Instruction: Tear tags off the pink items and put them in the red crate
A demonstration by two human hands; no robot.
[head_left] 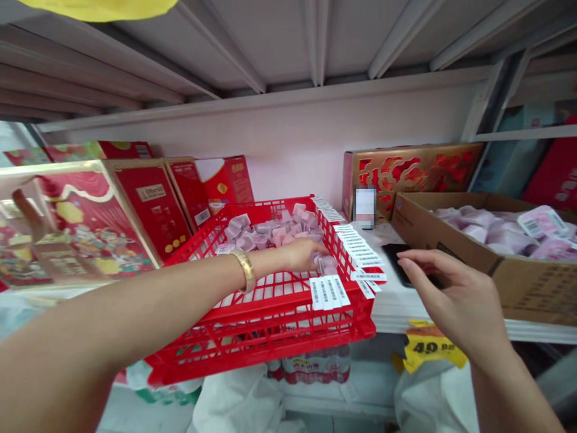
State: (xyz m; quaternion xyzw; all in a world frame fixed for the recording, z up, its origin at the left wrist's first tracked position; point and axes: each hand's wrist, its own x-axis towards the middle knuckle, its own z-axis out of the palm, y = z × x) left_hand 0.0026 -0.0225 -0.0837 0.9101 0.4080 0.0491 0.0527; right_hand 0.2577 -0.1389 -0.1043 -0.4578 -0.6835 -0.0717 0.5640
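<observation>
- The red plastic lattice crate (261, 308) is sitting at centre, its front end projecting past the white shelf (383, 307).
- The left hand (304, 254), a gold bracelet (244, 270) circling its wrist, is reaching inside the crate near its right wall. Its fingers are bending down at a small translucent pink-lilac cup (327, 264); cannot tell whether they are gripping it.
- More pink and lilac plastic cups (270, 231) are lying heaped toward the crate's far end.
- White barcode label strips (356, 246) are running along the crate's right rim; a few others (329, 292) are hanging over its front right corner.
- The right hand (460, 294) is hovering right of the crate, fingers curling, thumb and forefinger tips coming together, beside a flat black object (396, 258).
- Farther right of the crate, an open brown cardboard box (532, 288) is holding similar packs, one showing a barcode label.
- Left of the crate, red and gold gift boxes (148, 204) are standing.
- Behind and right of the crate, a gold box with red cutouts (415, 171) is standing.
</observation>
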